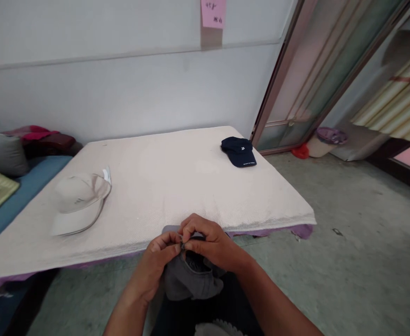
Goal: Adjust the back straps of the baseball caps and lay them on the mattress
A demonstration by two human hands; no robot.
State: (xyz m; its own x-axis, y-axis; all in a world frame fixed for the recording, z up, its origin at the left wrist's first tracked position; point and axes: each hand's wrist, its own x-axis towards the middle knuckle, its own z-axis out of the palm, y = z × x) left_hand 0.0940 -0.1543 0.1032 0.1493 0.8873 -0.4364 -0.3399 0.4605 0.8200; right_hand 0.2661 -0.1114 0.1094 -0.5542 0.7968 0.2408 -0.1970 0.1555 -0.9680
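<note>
A grey cap point(194, 282) is held over my lap, its back opening turned up towards me. My left hand point(156, 256) pinches the edge by the strap at the back of the cap. Against it, my right hand point(208, 240) pinches the same spot, the fingertips of both hands nearly meeting. The small piece between the fingertips is too hidden to make out. To the left on the bed lies a pale beige cap point(77, 198) with a white tag. A navy cap point(239, 151) with small white lettering rests near the right far corner.
The bed has a whitish cover point(163, 177) with purple cloth under its front edge. On the left are a blue mat point(40, 179) and a grey cushion point(3, 151). A pink note point(213, 13) hangs on the wall. At right stand a sliding door and a bin point(322, 142).
</note>
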